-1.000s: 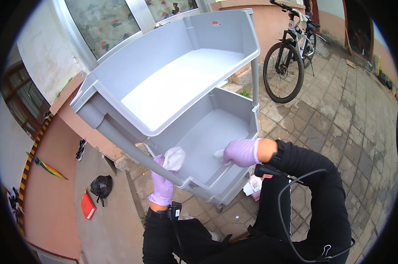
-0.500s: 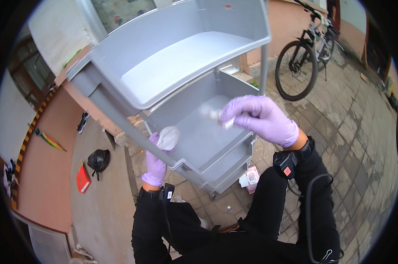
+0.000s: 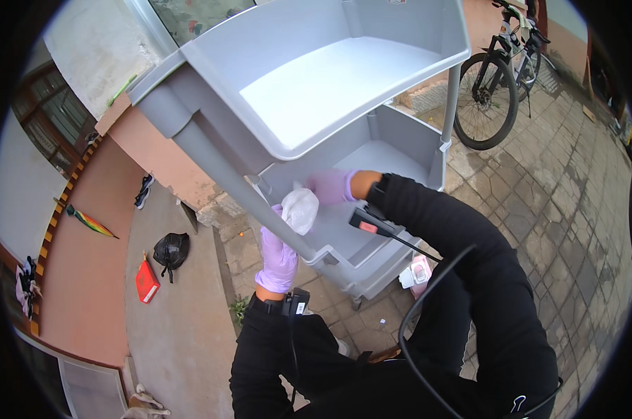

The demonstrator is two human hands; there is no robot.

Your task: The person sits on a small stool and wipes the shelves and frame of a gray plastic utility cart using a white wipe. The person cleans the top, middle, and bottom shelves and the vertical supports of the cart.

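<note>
Wiping of the grey cart (image 3: 372, 84) looks partway done: the left hand (image 3: 277, 251) grips a white cloth (image 3: 300, 208) against the front post below the top tray, the right hand (image 3: 333, 186), grip unclear, reaches into the lower tray.

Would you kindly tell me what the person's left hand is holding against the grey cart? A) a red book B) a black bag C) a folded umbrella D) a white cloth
D: the gloved left hand grips a crumpled white cloth at the front post of the grey cart, while the right hand reaches into the lower tray.
</note>
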